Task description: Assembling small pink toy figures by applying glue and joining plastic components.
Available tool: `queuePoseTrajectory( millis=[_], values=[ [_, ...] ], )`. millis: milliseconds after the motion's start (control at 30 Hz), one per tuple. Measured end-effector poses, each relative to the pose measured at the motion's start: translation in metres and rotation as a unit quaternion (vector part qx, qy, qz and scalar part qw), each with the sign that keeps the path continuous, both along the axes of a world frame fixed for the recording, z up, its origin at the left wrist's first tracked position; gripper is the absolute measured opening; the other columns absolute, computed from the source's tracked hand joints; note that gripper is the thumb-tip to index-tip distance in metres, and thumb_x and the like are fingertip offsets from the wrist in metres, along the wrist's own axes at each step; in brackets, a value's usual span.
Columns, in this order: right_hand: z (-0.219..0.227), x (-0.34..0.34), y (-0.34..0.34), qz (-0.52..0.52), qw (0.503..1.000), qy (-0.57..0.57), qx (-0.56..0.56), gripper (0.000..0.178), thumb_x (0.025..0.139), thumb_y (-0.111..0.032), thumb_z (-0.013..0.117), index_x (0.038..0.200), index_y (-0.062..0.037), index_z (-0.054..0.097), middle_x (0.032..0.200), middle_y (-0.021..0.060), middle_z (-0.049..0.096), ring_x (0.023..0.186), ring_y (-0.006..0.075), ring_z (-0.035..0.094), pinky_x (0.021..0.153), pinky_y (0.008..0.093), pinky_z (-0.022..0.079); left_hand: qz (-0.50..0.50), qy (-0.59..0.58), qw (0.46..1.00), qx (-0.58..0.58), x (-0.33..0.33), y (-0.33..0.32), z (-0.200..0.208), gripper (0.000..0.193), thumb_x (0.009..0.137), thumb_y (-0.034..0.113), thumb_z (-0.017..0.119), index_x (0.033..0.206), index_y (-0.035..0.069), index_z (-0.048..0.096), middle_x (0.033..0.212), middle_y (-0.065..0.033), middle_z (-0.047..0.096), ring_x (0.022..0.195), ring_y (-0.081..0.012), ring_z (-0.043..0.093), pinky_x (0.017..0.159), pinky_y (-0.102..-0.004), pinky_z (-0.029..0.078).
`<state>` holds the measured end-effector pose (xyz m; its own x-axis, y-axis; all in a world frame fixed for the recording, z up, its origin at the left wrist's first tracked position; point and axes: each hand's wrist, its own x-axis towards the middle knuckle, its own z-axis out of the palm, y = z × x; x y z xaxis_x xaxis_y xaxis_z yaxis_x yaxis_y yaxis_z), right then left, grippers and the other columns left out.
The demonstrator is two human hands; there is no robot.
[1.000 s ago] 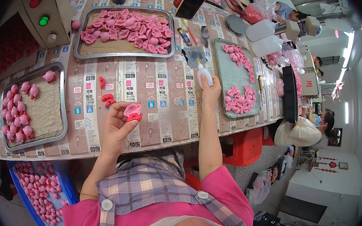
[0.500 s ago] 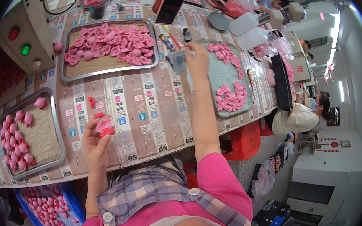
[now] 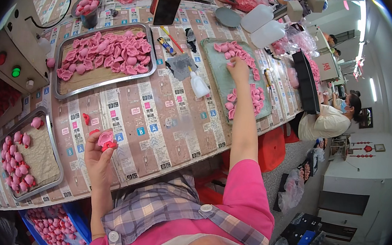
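Note:
My left hand (image 3: 97,164) is closed around a small toy part (image 3: 106,139), a pink cupped piece with red bits at its base, held above the table's near edge. Out to the right, my right hand (image 3: 239,74) reaches over a green-lined tray (image 3: 213,67). Its fingertips are pinched on a small pink piece (image 3: 230,64), partly hidden by the fingers. More pink moulded pieces (image 3: 256,96) lie along that tray's right side. A white glue bottle (image 3: 199,86) with a yellow tip lies left of the tray, against a grey cloth (image 3: 180,67).
A metal tray (image 3: 105,81) of pink pieces lies farther back; another (image 3: 43,162) with pink-and-red figures is at left. Red bits (image 3: 86,118) lie near my left hand. A phone (image 3: 168,5) stands at the back. A blue crate (image 3: 75,219) is below. A masked co-worker (image 3: 331,119) sits at right.
My right hand has left the glue bottle by the grey cloth and moved right onto the green-lined tray's pieces. The left hand keeps the toy part, now turned slightly.

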<state>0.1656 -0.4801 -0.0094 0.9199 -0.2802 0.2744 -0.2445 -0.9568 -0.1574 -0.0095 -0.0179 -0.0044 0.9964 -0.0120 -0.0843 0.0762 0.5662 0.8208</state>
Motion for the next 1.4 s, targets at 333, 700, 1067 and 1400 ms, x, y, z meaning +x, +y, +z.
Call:
queuePoseTrajectory(
  millis=[333, 700, 1067, 1400],
  values=[
    [0.049, -0.123, 0.205, 0.312, 0.904, 0.059, 0.285, 0.023, 0.07, -0.012, 0.063, 0.089, -0.0034, 0.056, 0.078, 0.006, 0.054, 0.068, 0.0171, 0.053, 0.061, 0.0286, 0.043, -0.077, 0.01, 0.996, -0.038, 0.0, -0.022, 0.005, 0.042, 0.072, -0.002, 0.058, 0.111, 0.0, 0.043, 0.11, -0.0151, 0.052, 0.097, -0.0174, 0.052, 0.082, -0.0289, 0.044],
    [0.016, -0.136, 0.228, 0.309, 0.906, 0.099, 0.272, 0.031, 0.067, -0.016, 0.066, 0.094, -0.0042, 0.056, 0.079, 0.0083, 0.05, 0.074, 0.0232, 0.052, 0.065, 0.0322, 0.042, -0.067, 0.04, 0.995, -0.061, -0.016, -0.007, -0.004, 0.048, 0.07, 0.005, 0.064, 0.113, -0.002, 0.044, 0.11, -0.0193, 0.052, 0.091, -0.0184, 0.056, 0.078, -0.0286, 0.048],
    [0.065, -0.156, 0.264, 0.401, 0.806, 0.06, 0.432, 0.029, 0.064, -0.011, 0.069, 0.089, -0.0043, 0.058, 0.083, 0.0055, 0.053, 0.073, 0.0159, 0.052, 0.064, 0.0253, 0.043, -0.11, 0.031, 0.992, -0.045, -0.019, -0.015, -0.004, 0.044, 0.072, 0.002, 0.063, 0.113, -0.001, 0.047, 0.106, -0.0137, 0.055, 0.093, -0.0163, 0.055, 0.08, -0.0266, 0.045],
    [0.062, -0.161, 0.274, 0.404, 0.788, 0.126, 0.447, 0.031, 0.064, -0.015, 0.071, 0.089, -0.0043, 0.057, 0.082, 0.0058, 0.053, 0.073, 0.0164, 0.051, 0.063, 0.0265, 0.043, -0.139, 0.005, 0.989, 0.041, -0.024, -0.016, 0.0, 0.039, 0.072, -0.004, 0.06, 0.109, -0.001, 0.05, 0.099, -0.0067, 0.056, 0.089, -0.0119, 0.054, 0.077, -0.0235, 0.044]
  ],
)
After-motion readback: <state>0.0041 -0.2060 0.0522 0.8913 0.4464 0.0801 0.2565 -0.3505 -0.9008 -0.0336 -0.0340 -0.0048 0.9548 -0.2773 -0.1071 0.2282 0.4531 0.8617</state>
